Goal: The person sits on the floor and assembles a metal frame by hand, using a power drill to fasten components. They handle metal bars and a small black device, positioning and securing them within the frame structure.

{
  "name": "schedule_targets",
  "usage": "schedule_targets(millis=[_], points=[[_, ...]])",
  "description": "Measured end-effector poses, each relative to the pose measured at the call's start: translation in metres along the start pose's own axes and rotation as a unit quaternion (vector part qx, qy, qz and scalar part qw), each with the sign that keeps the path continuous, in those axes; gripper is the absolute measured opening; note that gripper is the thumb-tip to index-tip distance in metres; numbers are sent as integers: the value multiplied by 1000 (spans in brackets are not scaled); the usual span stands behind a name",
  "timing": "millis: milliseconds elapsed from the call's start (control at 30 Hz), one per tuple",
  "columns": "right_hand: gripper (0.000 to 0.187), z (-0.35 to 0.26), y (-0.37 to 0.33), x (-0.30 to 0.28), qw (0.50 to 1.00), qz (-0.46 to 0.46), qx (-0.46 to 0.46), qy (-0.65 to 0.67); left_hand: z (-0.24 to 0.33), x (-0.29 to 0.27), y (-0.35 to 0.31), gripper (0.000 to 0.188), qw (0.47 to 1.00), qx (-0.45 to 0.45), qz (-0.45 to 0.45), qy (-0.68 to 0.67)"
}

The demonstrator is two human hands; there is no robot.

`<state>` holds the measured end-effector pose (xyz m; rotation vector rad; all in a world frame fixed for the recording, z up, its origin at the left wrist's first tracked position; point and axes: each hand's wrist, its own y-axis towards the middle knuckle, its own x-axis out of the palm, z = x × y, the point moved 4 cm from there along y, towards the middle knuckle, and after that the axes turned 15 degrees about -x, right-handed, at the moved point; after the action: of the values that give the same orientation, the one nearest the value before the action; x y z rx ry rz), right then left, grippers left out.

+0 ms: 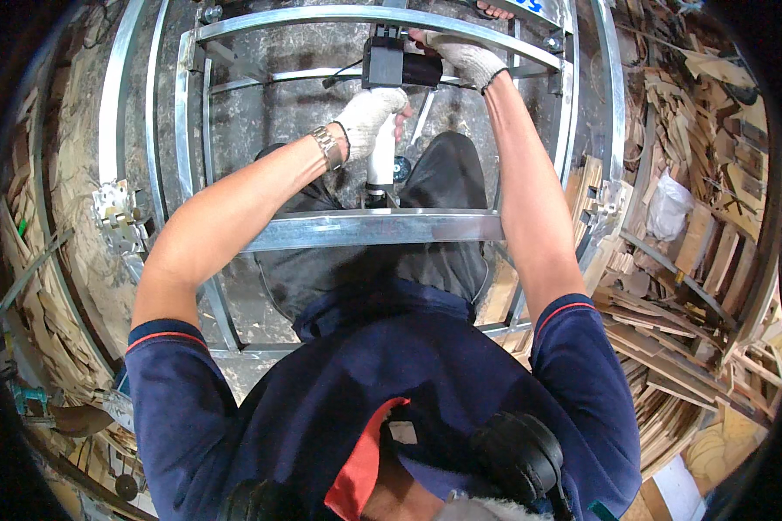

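A worn, stained floor (321,108) is seen beneath the work; heaps of wood offcuts (712,252) are spread along the right side, with a white plastic bag (669,208) left among them; more wooden strips (82,187) are piled at the left. On the floor a silvery metal frame (185,130) is laid out, its near crossbar (382,227) set across the person's dark trousers (447,169). Inside the frame, close to its far bar, a black motor housing (382,65) is seen; from it a white tube (381,165) is run toward the near crossbar, where it is ended in a dark fitting (376,196). The tube is held just below the housing in the closed grip of the gloved left hand (374,120); the gloved right hand (465,56) is placed at the housing's far right corner; whether its grip is closed cannot be told.
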<state>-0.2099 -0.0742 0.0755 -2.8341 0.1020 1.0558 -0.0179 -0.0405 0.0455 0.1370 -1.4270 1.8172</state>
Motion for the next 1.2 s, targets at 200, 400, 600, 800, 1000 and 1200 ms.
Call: schedule_targets(millis=[200, 400, 600, 800, 1000, 1200], points=[[39, 3, 0, 0, 1000, 8, 2, 10, 3, 0, 2, 10, 1000, 13, 10, -25], [39, 4, 1, -3, 1000, 10, 3, 25, 1, -1, 3, 9, 999, 10, 4, -33], [38, 4, 1, -4, 1000, 13, 4, 28, 2, -1, 2, 14, 1000, 1, 7, -1], [38, 6, 1, 0, 999, 17, 2, 35, 1, -1, 1, 13, 1000, 6, 9, -10], [37, 5, 2, -2, 999, 18, -2, 49, 1, -1, 4, 10, 999, -19, 11, -31], [37, 9, 0, -2, 997, 7, 43, 56, 0, 0, 2, 11, 1000, -4, 10, -16]])
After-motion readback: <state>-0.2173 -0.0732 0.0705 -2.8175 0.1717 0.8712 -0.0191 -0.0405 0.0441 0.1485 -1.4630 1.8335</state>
